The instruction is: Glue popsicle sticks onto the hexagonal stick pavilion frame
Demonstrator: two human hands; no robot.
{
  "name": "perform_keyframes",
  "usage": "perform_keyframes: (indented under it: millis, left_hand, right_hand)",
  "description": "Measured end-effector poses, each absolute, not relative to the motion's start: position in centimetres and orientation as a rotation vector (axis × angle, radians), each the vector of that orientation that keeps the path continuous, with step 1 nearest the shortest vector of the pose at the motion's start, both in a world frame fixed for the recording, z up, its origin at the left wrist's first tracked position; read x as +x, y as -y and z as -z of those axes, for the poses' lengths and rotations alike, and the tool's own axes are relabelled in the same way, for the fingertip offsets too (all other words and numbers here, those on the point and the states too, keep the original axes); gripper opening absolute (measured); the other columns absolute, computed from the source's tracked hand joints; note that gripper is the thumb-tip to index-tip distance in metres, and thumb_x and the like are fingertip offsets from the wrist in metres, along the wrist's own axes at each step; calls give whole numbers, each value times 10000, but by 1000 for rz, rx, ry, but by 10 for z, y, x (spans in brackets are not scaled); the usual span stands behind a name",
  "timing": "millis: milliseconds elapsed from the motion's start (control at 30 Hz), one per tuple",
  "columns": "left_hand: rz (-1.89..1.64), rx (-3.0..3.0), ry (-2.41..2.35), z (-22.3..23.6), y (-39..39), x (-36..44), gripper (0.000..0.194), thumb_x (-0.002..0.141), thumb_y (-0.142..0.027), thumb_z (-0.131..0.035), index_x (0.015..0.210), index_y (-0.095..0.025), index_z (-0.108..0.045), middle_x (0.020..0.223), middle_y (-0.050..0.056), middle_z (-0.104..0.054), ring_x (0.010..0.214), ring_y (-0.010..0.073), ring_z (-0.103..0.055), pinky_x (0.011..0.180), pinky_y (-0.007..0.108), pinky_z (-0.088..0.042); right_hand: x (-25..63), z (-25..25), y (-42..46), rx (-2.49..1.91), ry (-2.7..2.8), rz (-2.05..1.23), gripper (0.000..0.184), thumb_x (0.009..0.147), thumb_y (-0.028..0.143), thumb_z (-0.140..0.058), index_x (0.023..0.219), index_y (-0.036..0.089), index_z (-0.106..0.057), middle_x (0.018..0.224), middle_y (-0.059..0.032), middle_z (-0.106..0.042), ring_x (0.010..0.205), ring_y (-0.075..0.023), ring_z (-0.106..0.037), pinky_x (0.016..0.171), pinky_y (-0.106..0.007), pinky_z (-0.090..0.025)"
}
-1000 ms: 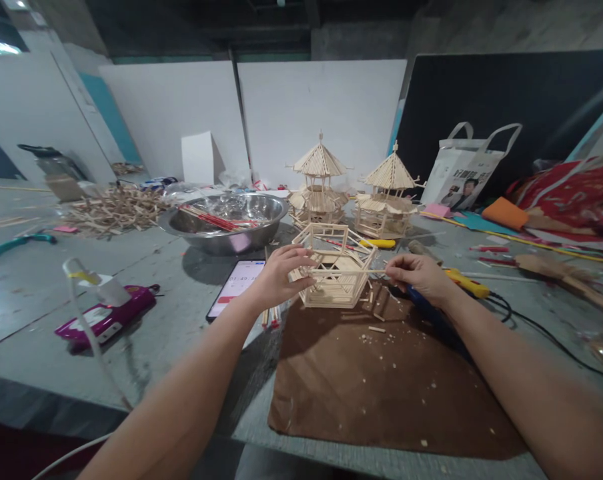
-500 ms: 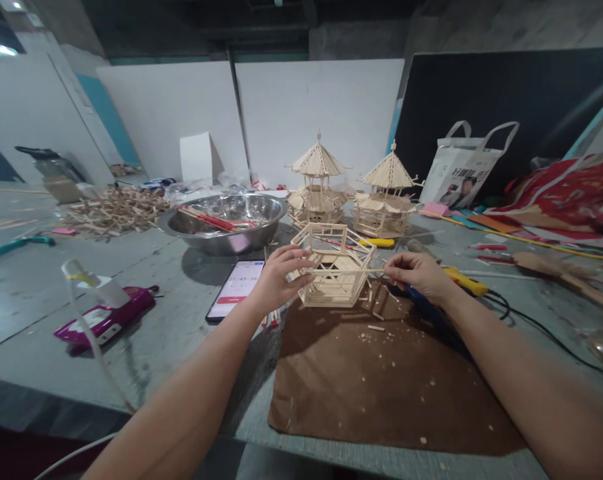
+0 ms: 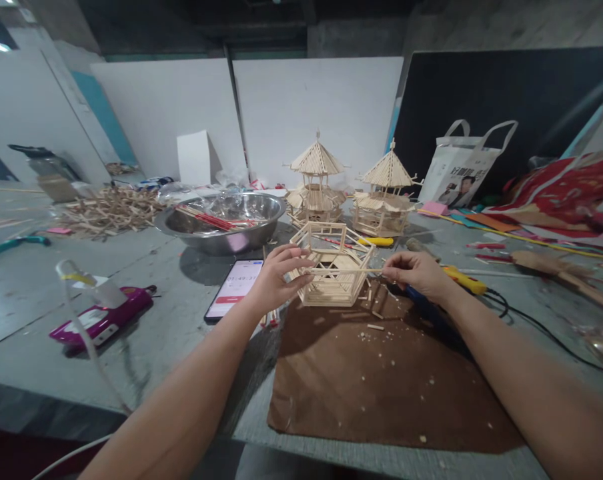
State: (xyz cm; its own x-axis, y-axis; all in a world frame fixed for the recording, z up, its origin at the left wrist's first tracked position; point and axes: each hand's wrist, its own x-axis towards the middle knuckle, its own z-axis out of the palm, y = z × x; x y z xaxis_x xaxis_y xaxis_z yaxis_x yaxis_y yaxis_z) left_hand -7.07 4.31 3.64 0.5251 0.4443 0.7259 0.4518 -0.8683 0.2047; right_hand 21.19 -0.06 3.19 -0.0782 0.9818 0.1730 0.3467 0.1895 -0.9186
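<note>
A small six-sided pavilion frame (image 3: 330,294) of pale wooden sticks stands at the far edge of a brown cloth (image 3: 376,393). My left hand (image 3: 280,275) grips its left side, the fingers bent around the corner by the posts. Between my right hand's (image 3: 415,272) thumb and forefinger is the right end of a thin wooden stick (image 3: 356,271). This stick lies level across the near side of the frame, its left end close to my left thumb. Whether that end touches the frame I cannot tell.
Two finished-looking stick pavilions (image 3: 317,167) stand behind. A steel basin (image 3: 181,230) holds red-wrapped sticks. A phone (image 3: 226,293) lies left of the frame, beyond it a purple power strip (image 3: 106,320). On the right are a yellow-and-blue corded tool (image 3: 464,280) and wooden scraps.
The view has shifted very slightly. Both hands, the stick and the frame stay in nearly the same arrangement.
</note>
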Motion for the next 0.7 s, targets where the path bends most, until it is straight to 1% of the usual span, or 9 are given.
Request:
perform_keyframes:
  millis: [233,467,700]
  left_hand:
    - [1279,-2711,809,-37,-42,-70,151,734,-302,-574,843,-214,-630,950,42,-632,992,178,-498,891,377,-392]
    - [1255,-2706,848,-37,-42,-70,141,739,-314,-567,824,-225,-637,952,33,-639,987,179,-504,892,383,-387]
    - [1281,-2710,806,-37,-42,-70,145,741,-308,-569,835,-220,-636,964,38,-637,979,173,-501,892,377,-385]
  right_hand:
    - [211,-35,3,-1317,1619,-871,323,589,462,-645,645,157,-551,474,34,-480,386,-60,-385,394,-211,-290]
    - [209,-37,3,-1360,1642,-828,350,579,482,-637,651,144,-581,454,38,-456,380,-48,-323,384,-208,-239]
    - [211,-36,3,-1361,1686,-796,327,605,456,-625,669,138,-586,486,31,-468,406,-49,-328,404,-209,-235]
